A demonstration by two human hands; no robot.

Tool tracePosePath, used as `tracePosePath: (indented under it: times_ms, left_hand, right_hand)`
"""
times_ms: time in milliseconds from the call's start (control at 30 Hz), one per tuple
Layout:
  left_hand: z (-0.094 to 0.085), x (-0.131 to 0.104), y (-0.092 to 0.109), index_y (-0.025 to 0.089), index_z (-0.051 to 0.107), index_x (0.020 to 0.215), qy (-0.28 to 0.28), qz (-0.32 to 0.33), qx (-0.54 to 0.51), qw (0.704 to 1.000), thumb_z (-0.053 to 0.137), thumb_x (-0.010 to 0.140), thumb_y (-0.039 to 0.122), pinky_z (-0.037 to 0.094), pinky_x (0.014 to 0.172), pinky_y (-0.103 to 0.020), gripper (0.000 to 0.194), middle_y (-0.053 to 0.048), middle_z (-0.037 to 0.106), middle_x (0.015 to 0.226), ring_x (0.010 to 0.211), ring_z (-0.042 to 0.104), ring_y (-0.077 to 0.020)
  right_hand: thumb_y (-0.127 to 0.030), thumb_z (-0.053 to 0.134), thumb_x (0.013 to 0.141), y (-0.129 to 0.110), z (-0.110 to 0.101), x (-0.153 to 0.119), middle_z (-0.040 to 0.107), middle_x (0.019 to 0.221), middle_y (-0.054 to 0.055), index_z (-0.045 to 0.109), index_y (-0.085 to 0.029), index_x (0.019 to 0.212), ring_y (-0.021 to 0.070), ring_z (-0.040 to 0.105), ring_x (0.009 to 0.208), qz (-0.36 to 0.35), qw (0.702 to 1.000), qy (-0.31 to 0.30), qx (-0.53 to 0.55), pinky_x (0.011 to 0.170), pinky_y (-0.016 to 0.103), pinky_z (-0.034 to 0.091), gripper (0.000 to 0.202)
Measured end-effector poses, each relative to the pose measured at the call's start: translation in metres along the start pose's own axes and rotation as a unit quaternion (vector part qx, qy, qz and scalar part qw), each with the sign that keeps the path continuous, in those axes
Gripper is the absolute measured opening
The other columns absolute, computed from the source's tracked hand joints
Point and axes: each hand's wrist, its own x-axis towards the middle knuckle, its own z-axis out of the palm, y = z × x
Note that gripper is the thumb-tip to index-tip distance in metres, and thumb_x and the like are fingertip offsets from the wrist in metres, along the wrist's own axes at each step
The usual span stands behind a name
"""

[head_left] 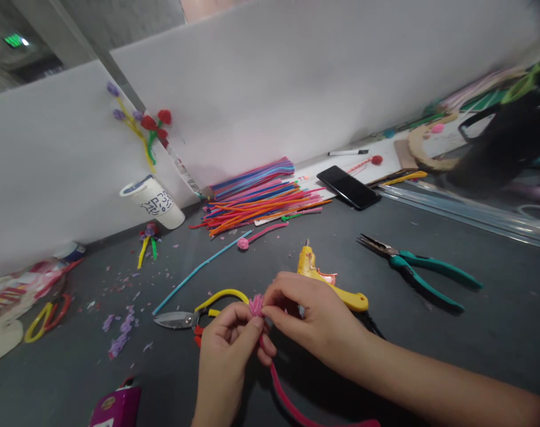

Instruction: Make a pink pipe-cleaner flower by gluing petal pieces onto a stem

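Between my two hands is a pink pipe cleaner flower (256,305), a small bunched head of loops. My left hand (234,338) is closed around its base, thumb on top. From under the left fingers a darker pink pipe cleaner (282,396) curves down to the lower edge. My right hand (308,308) pinches the side of the flower head with thumb and forefinger. Just behind the right hand lies a yellow hot glue gun (352,298), partly covered by it. Scissors (176,319) with yellow and red handles lie beside the left hand, partly hidden.
Teal-handled pliers (423,267) lie at right. Behind are bundled pipe cleaners (252,204), a black phone (349,187) and a paper cup (158,204). A finished pink flower (243,243) and blue pipe cleaner (199,270) lie mid-table. Purple scraps (123,335) and a purple container (118,408) are at left.
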Motion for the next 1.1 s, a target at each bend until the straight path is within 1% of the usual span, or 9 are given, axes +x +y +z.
tracePosePath:
  times_ms: [100,233,367,600,733,867,1100]
  left_hand:
    - [0.0015,-0.0018,0.0007,0.015,0.061,0.064,0.018,0.011,-0.005,1.0,0.069,0.07,0.027,0.04,0.042,-0.016,0.017,0.002,0.062,0.044,0.037,0.053,-0.0075]
    - [0.0025,-0.0018,0.0,0.015,0.061,0.064,0.012,0.007,-0.004,1.0,0.071,0.07,0.029,0.04,0.041,-0.016,0.019,0.001,0.063,0.044,0.037,0.054,-0.0081]
    - [0.0038,-0.001,-0.0016,0.014,0.061,0.064,0.024,0.015,-0.018,0.999,0.07,0.07,0.028,0.039,0.041,-0.015,0.017,0.001,0.062,0.043,0.036,0.052,-0.0071]
    - [0.0048,0.0003,-0.0039,0.014,0.06,0.062,0.026,0.026,-0.029,0.999,0.069,0.07,0.028,0.038,0.039,-0.016,0.019,0.0,0.062,0.042,0.034,0.052,-0.0079]
    - [0.004,0.002,-0.0042,0.014,0.059,0.06,0.017,0.027,-0.044,0.999,0.071,0.068,0.029,0.038,0.039,-0.016,0.021,0.0,0.061,0.041,0.033,0.052,-0.0083]
    - [0.0035,0.0038,-0.0049,0.015,0.058,0.059,0.004,0.03,-0.051,0.998,0.073,0.067,0.031,0.037,0.037,-0.016,0.024,0.0,0.061,0.04,0.032,0.05,-0.0081]
    - [0.003,0.0054,-0.0039,0.015,0.058,0.06,-0.004,0.03,-0.06,0.998,0.073,0.066,0.031,0.038,0.036,-0.017,0.023,0.001,0.06,0.04,0.031,0.05,-0.0081]
  right_hand:
    - [-0.005,0.058,0.078,-0.0002,0.0002,0.0014,0.058,0.066,-0.005,0.06,-0.018,0.069,0.0089,0.053,0.061,0.0,1.0,0.0,0.001,0.058,0.019,0.038,0.016]
    - [-0.006,0.057,0.079,-0.0001,0.0008,0.0012,0.058,0.066,-0.004,0.059,-0.019,0.069,0.0098,0.053,0.061,0.004,1.0,0.004,0.001,0.058,0.02,0.038,0.016]
    - [-0.005,0.057,0.078,0.0011,0.0018,-0.0007,0.058,0.068,-0.004,0.06,-0.019,0.071,0.0098,0.053,0.061,0.009,1.0,0.0,0.001,0.058,0.02,0.038,0.016]
    - [-0.005,0.055,0.079,-0.0003,0.0031,0.0009,0.058,0.068,-0.003,0.059,-0.018,0.07,0.011,0.054,0.063,0.013,1.0,-0.009,-0.013,0.059,0.02,0.04,0.016]
    - [-0.007,0.055,0.08,-0.0026,0.0036,0.0001,0.059,0.068,-0.002,0.058,-0.018,0.07,0.012,0.055,0.063,0.01,0.999,-0.014,-0.029,0.059,0.022,0.041,0.016]
    - [-0.01,0.054,0.08,-0.0025,0.0047,0.0,0.057,0.066,-0.001,0.059,-0.018,0.069,0.0124,0.053,0.06,0.02,0.999,-0.018,-0.04,0.056,0.022,0.041,0.014]
    - [-0.015,0.053,0.081,0.0011,0.0059,-0.0008,0.056,0.065,-0.001,0.059,-0.017,0.069,0.012,0.051,0.057,0.013,0.999,-0.015,-0.033,0.053,0.022,0.041,0.014]
